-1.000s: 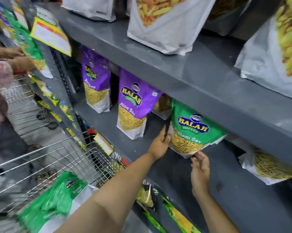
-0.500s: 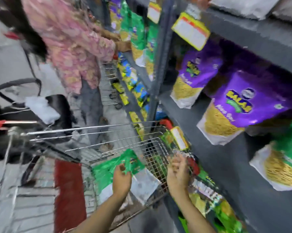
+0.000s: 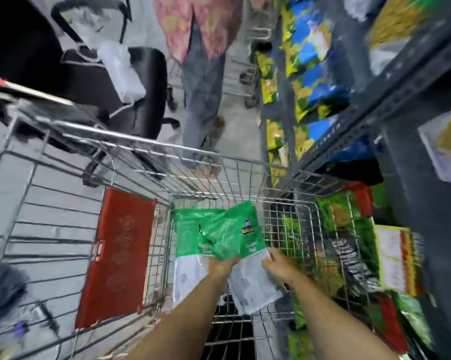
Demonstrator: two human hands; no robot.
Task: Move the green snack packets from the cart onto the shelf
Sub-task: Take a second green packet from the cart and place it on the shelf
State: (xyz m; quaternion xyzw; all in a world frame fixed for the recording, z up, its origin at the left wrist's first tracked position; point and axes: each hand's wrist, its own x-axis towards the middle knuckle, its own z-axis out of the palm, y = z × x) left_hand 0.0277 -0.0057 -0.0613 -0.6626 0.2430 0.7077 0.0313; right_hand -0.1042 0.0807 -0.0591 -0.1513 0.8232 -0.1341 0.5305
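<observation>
Reaching into the cart, my left hand pinches the top green packet at its seam while my right hand closes on its white edge, steadying it for the shelf beside me.

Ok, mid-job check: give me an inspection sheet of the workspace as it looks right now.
Surface: wire cart, its basket holding the stock; grey shelf to the right.
Job's things: two green snack packets in the cart, overlapping, white lower parts toward the camera.
Clutter: red flap on the cart's seat section; mixed packets on the shelving.
Grippers: left hand and right hand both on the upper packet's edge; the picture is too blurred to tell whether the fingers have closed.
Cables: nothing seen for certain; blur.
Surroundings: another person standing just beyond the cart, black office chair at left.
</observation>
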